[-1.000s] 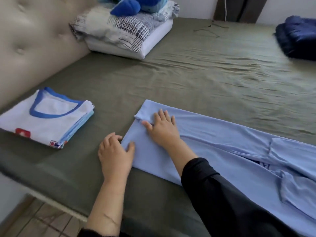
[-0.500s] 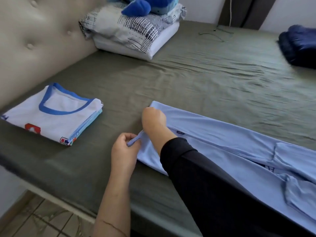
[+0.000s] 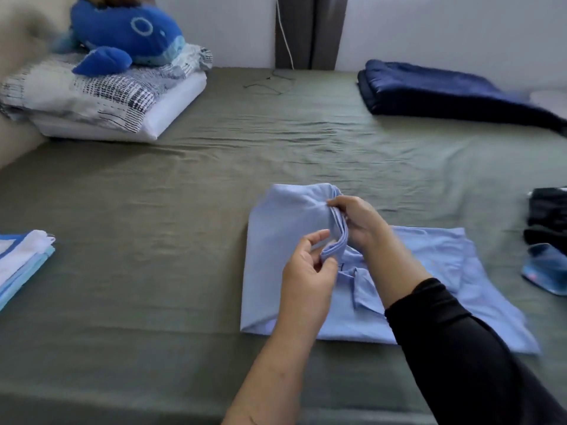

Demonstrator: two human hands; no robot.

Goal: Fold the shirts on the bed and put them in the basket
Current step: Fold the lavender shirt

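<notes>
A light blue shirt [image 3: 276, 240] lies half folded on the olive-green bed [image 3: 153, 240], its left end doubled over to the right. My left hand [image 3: 310, 268] pinches the lower corner of that lifted hem. My right hand [image 3: 359, 219] pinches the upper part of the same hem, just above the shirt's middle. A folded white shirt with blue trim [image 3: 21, 259] lies at the left edge of the view. No basket shows in this frame.
Stacked pillows [image 3: 101, 99] with a blue plush whale [image 3: 122, 35] sit at the back left. A folded navy blanket [image 3: 445, 93] lies at the back right. Dark clothes [image 3: 546, 219] and a blue item [image 3: 546, 268] lie at the right edge. A thin cable [image 3: 270, 81] lies near the wall.
Both hands took hold of the blue shirt's left hem and carried it to the right, folding the shirt over itself. The camera swung right, so the white shirt moved to the left edge.
</notes>
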